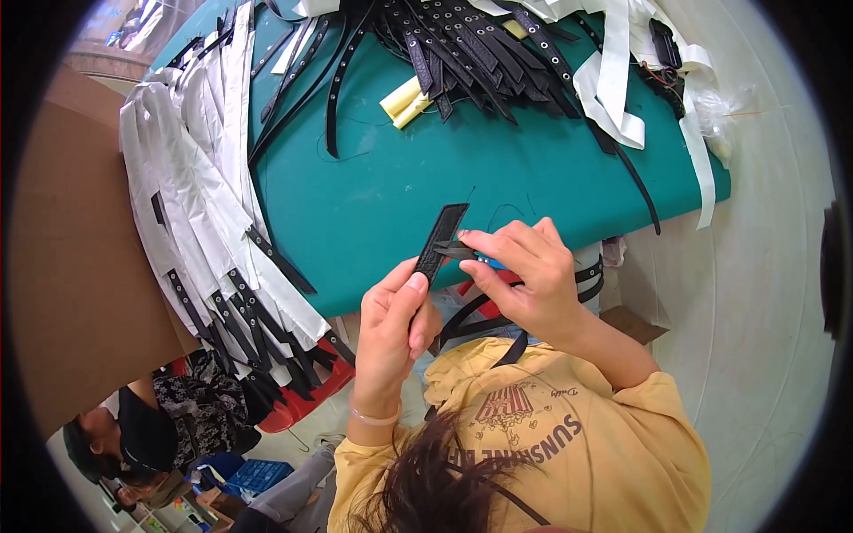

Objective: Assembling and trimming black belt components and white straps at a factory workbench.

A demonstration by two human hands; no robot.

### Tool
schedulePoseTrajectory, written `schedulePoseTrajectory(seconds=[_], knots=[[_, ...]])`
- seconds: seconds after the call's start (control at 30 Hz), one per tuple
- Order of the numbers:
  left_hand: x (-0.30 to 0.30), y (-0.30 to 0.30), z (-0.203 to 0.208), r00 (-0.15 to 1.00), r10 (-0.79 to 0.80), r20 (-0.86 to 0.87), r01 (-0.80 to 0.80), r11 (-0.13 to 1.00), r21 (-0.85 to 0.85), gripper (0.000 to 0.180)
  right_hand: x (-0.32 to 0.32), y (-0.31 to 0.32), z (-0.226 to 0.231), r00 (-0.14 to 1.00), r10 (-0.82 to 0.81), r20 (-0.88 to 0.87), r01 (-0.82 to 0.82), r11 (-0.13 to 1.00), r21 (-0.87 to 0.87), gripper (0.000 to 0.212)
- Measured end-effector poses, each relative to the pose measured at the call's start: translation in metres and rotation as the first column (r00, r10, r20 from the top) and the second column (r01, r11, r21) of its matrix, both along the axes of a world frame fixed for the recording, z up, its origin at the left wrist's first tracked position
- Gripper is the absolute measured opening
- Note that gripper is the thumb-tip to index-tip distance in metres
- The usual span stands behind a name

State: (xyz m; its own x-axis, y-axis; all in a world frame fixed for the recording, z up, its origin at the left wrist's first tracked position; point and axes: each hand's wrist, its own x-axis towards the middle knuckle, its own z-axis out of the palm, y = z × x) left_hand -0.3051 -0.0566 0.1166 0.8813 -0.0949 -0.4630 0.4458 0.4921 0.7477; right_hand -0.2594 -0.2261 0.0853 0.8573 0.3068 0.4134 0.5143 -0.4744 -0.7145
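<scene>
My left hand [397, 313] is closed on a black stitched strap [443, 233], its end pointing up and away from me with a loose thread at the tip. In my right hand [531, 271] is a pair of thread snips [457, 250] with dark blades and a bit of blue at the handle. The blades lie against the right edge of the strap, just above my left thumb. Whether they are cutting a thread cannot be made out. More black strap [462, 327] hangs below my hands, in front of my lap.
A green-topped table [373, 213] lies ahead. On it are piled black eyeletted straps [471, 53], yellow rolls [405, 102] and white strips [613, 80]. White bands with black strap ends [191, 160] drape over its left side, beside a brown cardboard panel [89, 240]. Another person [151, 426] sits lower left.
</scene>
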Motion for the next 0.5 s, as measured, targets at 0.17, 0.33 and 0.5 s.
schedulePoseTrajectory(seconds=[0.17,0.33,0.5], knots=[[-0.0032,0.0021,-0.0045,0.999,0.035,0.015,-0.034,0.997,-0.064,0.030,-0.0015,-0.0006,0.0022,1.000,0.005,-0.031,-0.005,1.000,0.013,0.022],[-0.0039,0.0016,-0.0046,0.999,0.044,0.005,-0.044,0.997,-0.060,0.030,-0.0017,0.0009,0.0013,0.997,0.013,-0.081,-0.008,0.998,0.059,0.020],[-0.0041,0.0018,-0.0063,0.999,0.035,-0.022,-0.036,0.998,-0.048,0.030,-0.0015,-0.0011,0.0002,0.989,0.026,-0.145,-0.017,0.998,0.060,0.018]])
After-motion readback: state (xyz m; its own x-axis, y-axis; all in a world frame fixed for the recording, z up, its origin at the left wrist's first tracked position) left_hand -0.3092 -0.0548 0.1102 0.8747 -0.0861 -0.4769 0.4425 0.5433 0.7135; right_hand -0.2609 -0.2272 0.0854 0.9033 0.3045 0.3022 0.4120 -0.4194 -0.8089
